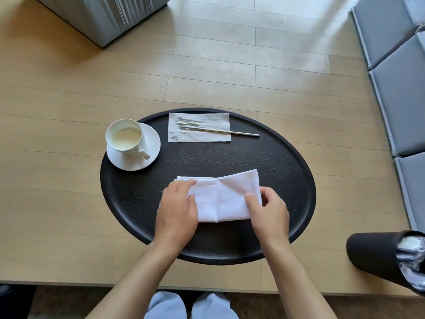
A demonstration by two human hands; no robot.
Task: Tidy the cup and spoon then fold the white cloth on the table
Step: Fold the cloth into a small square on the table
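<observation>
White cloth [220, 199], white cup [125, 138] w/ cream liquid, black table [276, 162], silver spoon [220, 131].

on the black oval counter [276, 171] the left grip [177, 210] and right grip [269, 212] pinch opposite ends of the folded white cloth [220, 199]. beyond it, a cup [125, 138] of pale liquid stands on a saucer [147, 160]; the spoon [230, 132] lies across a grey napkin [200, 120].

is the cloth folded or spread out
Folded: the cloth lies doubled in layers, left hand and right hand holding its ends.
</observation>
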